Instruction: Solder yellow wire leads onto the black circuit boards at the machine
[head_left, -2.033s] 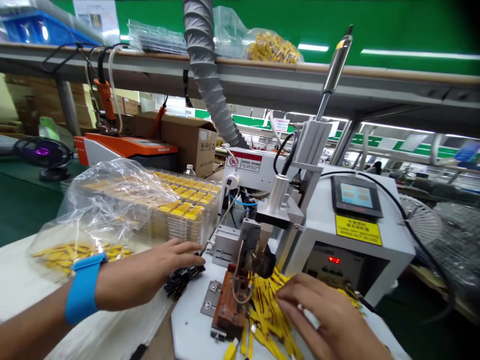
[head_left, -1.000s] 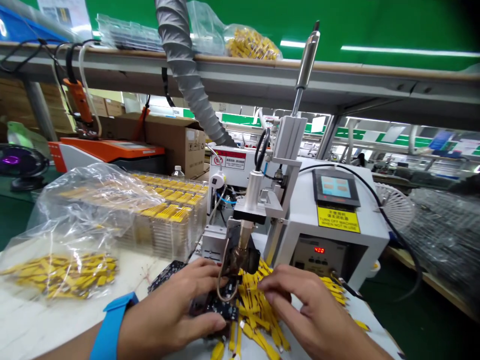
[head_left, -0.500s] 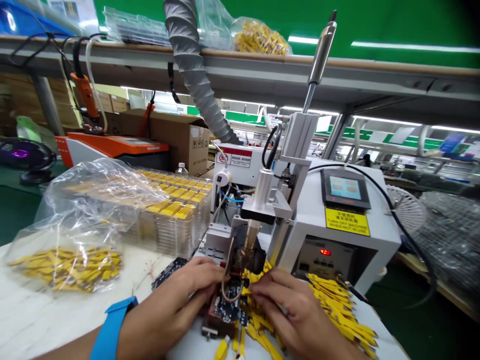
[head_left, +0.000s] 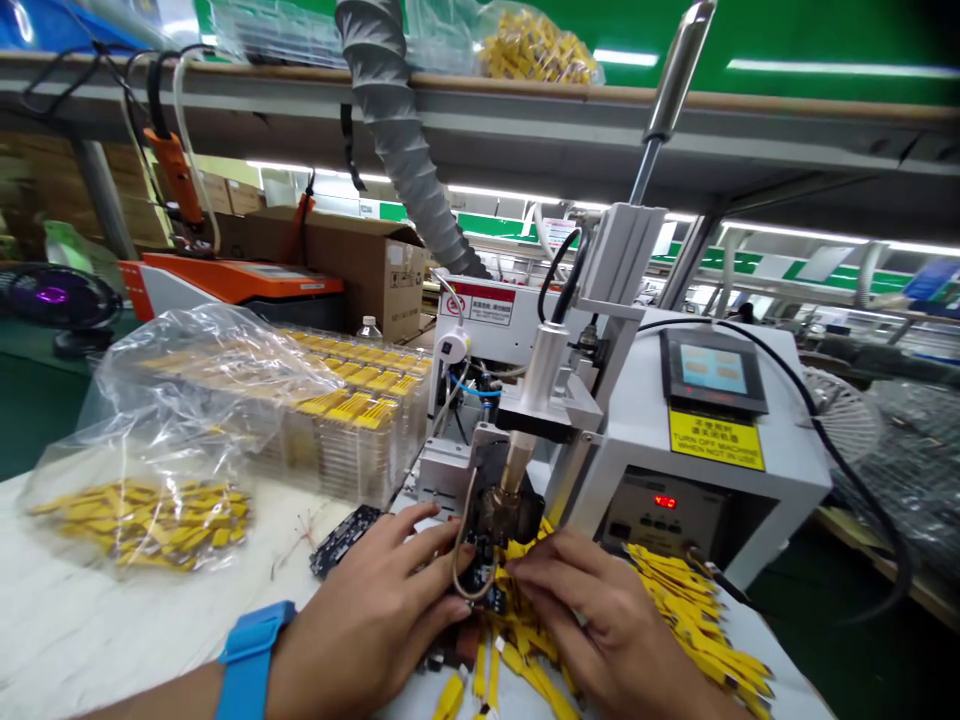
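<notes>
My left hand (head_left: pixel 375 620), with a blue wristband (head_left: pixel 244 655), presses its fingers on a small dark circuit board (head_left: pixel 480 588) seated on a brown fixture under the soldering head (head_left: pixel 517 490). My right hand (head_left: pixel 600 620) pinches at the board's right edge among loose yellow parts (head_left: pixel 682 610). Both hands have closed fingers on the board. The white soldering machine (head_left: pixel 705 420) stands just behind them. Another dark board (head_left: pixel 345 540) lies flat to the left.
A clear bag of yellow parts (head_left: pixel 142 515) lies at left, beside stacked clear trays of yellow parts (head_left: pixel 352 420). A grey duct hose (head_left: pixel 397 130) hangs above. A cardboard box (head_left: pixel 352 260) and an orange machine (head_left: pixel 232 280) stand behind. A white fan (head_left: pixel 847 420) sits right.
My left hand picked a dark board from the left and brought it onto the fixture. My right hand moved in from the yellow parts to the board's right edge.
</notes>
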